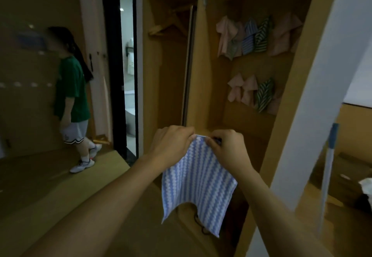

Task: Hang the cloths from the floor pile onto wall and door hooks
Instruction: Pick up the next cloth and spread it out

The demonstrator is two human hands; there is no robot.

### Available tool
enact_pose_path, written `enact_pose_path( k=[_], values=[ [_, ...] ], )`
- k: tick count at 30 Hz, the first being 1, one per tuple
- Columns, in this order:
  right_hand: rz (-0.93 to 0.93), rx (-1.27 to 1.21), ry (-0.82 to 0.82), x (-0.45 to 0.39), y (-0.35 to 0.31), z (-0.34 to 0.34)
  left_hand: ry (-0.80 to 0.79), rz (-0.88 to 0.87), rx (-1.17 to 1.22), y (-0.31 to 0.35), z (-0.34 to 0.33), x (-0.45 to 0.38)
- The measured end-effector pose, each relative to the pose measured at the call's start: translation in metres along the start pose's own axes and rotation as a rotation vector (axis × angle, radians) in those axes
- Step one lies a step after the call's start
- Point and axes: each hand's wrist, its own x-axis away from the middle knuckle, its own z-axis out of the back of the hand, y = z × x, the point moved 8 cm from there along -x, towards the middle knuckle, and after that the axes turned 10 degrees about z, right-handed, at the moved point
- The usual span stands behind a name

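Wooden closet holds hung cloths; both hands' fingers pinch a striped cloth.

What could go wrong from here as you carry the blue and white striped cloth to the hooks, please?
1. Both hands, the left hand and right hand, only pinch the top edge of the blue and white striped cloth; it may slip and fall.
2. The two rows of hung pink and striped cloths look crowded, so a neighbour might be knocked off.
3. The person in the green shirt stands nearby and could get in the way.
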Motion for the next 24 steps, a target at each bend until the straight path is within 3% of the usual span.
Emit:
enact_pose_path(
  k=[12, 24],
  values=[
    [-0.027, 0.069, 0.058, -0.143, 0.117, -0.040, 0.062, 0.009, 0.102, -0.044, -0.093, -0.178],
    [-0.123, 0.168, 0.212, -0.298, 0.206, -0.046, 0.097, -0.199, 0.280, -0.073, -0.129, -0.378]
  ],
)
